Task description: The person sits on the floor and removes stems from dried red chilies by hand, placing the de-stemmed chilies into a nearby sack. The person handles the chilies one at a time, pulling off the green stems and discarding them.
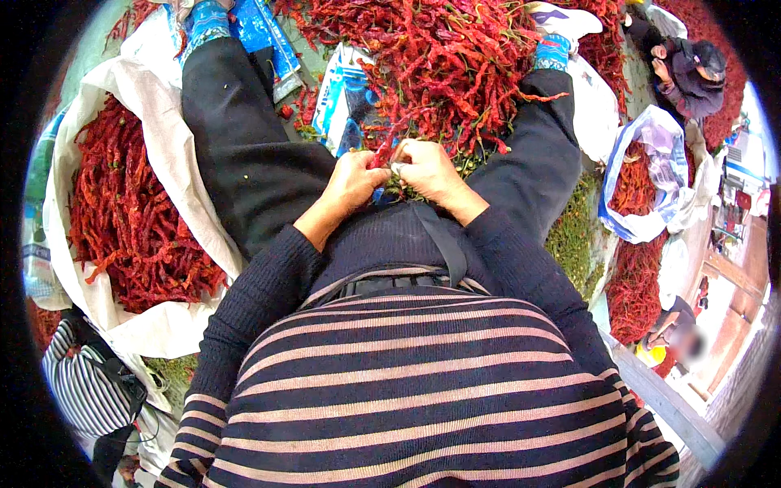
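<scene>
Between my thighs, my left hand (359,177) has its thumb and fingers pinched on a red chili pepper (382,154). My right hand (423,169) meets it from the right, its thumb and forefinger curled together at the chili's end; whether they grip the stem is too small to tell. Green chili stems (406,191) lie just under both hands, at my lap. Beyond the hands a large heap of long, wrinkled red chilies (451,67) spreads between my lower legs. A blue and white printed plastic bag (343,100) lies at the heap's left edge.
At my left stands a white woven sack (177,183) full of red chilies (134,213). On the right are a blue-rimmed bag (610,207) of chilies and scattered green stems (573,235). Co-workers sit at the upper right (695,79), lower right (677,329) and lower left (91,384).
</scene>
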Action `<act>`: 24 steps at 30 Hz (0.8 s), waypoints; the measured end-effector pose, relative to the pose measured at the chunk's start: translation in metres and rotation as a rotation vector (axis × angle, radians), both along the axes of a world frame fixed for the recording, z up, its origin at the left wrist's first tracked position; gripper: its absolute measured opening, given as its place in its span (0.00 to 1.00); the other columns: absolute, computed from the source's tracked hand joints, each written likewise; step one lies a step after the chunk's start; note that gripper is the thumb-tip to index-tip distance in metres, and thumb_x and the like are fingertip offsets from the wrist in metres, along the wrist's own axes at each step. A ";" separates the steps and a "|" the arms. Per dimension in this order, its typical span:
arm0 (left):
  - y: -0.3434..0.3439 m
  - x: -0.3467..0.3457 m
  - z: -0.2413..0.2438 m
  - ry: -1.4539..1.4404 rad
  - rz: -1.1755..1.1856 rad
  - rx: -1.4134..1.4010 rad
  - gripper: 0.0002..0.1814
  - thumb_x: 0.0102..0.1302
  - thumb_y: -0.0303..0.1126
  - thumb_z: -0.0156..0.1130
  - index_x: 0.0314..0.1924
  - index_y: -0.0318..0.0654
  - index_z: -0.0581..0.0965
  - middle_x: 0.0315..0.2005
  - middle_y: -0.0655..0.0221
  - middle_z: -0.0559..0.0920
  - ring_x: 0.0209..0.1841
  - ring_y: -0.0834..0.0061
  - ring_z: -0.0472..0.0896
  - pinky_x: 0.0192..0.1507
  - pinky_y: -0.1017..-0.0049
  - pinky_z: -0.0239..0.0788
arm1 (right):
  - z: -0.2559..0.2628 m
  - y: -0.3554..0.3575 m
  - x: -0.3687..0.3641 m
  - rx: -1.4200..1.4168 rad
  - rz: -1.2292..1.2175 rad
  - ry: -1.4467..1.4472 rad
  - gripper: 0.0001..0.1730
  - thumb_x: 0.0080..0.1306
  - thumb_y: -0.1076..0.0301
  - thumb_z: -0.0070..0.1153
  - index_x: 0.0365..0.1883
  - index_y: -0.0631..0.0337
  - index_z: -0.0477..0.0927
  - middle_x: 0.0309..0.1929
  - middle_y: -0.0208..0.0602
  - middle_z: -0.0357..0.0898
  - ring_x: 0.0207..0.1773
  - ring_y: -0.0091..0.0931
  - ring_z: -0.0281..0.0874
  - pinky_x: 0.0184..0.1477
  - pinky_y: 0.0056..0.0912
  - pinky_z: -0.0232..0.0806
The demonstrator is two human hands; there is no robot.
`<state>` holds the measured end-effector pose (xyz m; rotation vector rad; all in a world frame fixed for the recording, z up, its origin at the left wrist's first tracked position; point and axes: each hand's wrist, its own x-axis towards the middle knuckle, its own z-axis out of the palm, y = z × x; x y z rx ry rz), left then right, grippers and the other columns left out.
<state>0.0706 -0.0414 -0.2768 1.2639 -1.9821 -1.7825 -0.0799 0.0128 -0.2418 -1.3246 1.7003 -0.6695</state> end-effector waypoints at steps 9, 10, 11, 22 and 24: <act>0.000 0.005 0.012 0.318 0.149 0.442 0.03 0.54 0.27 0.57 0.27 0.36 0.76 0.18 0.77 0.73 0.17 0.86 0.67 0.19 0.82 0.57 | -0.003 -0.012 0.009 -0.229 0.055 0.593 0.06 0.52 0.68 0.46 0.23 0.61 0.71 0.24 0.47 0.74 0.28 0.42 0.74 0.30 0.45 0.67; 0.002 0.004 0.038 0.390 0.059 0.436 0.03 0.54 0.27 0.58 0.27 0.36 0.75 0.18 0.77 0.74 0.18 0.87 0.67 0.20 0.83 0.57 | -0.017 -0.010 -0.011 -0.172 0.019 0.641 0.06 0.52 0.68 0.46 0.23 0.61 0.71 0.23 0.47 0.75 0.28 0.42 0.74 0.30 0.44 0.67; 0.001 0.004 0.063 0.463 -0.034 0.430 0.03 0.54 0.28 0.58 0.27 0.36 0.75 0.19 0.77 0.74 0.19 0.87 0.67 0.21 0.84 0.57 | -0.023 -0.005 -0.028 -0.114 -0.019 0.691 0.06 0.52 0.68 0.46 0.23 0.61 0.72 0.23 0.47 0.75 0.29 0.42 0.75 0.31 0.44 0.67; -0.034 0.042 0.043 0.837 0.458 0.857 0.08 0.63 0.36 0.52 0.36 0.39 0.70 0.27 0.68 0.74 0.29 0.73 0.72 0.37 0.68 0.68 | -0.023 0.023 -0.022 -0.022 0.174 0.453 0.06 0.52 0.72 0.47 0.29 0.58 0.74 0.31 0.43 0.74 0.38 0.41 0.72 0.39 0.41 0.65; -0.028 0.045 0.040 0.803 0.495 0.839 0.09 0.63 0.36 0.52 0.35 0.39 0.70 0.26 0.69 0.73 0.26 0.76 0.70 0.34 0.71 0.67 | -0.024 0.009 -0.019 -0.109 0.188 0.484 0.08 0.53 0.68 0.44 0.30 0.57 0.75 0.30 0.44 0.74 0.38 0.42 0.73 0.37 0.43 0.66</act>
